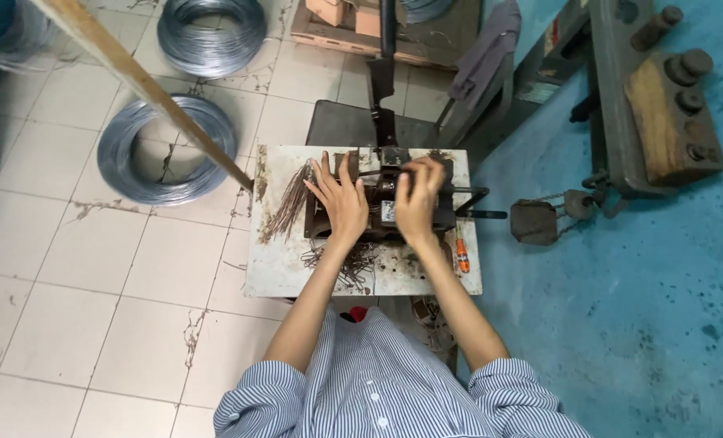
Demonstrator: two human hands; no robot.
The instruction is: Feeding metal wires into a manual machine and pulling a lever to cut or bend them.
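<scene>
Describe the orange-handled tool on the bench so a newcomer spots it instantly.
Find the small white worktable on the tiled floor, with a dark metal jig under both hands. The orange-handled tool lies at the table's right edge, beside the right forearm; it is the only bright orange item there.

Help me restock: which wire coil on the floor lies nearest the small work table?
The wire coil crossed by the slanting wooden stick, just left of the work table; the other full coil lies farther up.

Even, soft daylight fills the scene, bright without harsh glare; shadows under the small worktable (276, 276) are faint. The wire coils (167, 150) gleam mildly. Wide-angle bending shows toward the edges, and focus stays fairly sharp throughout.
</scene>
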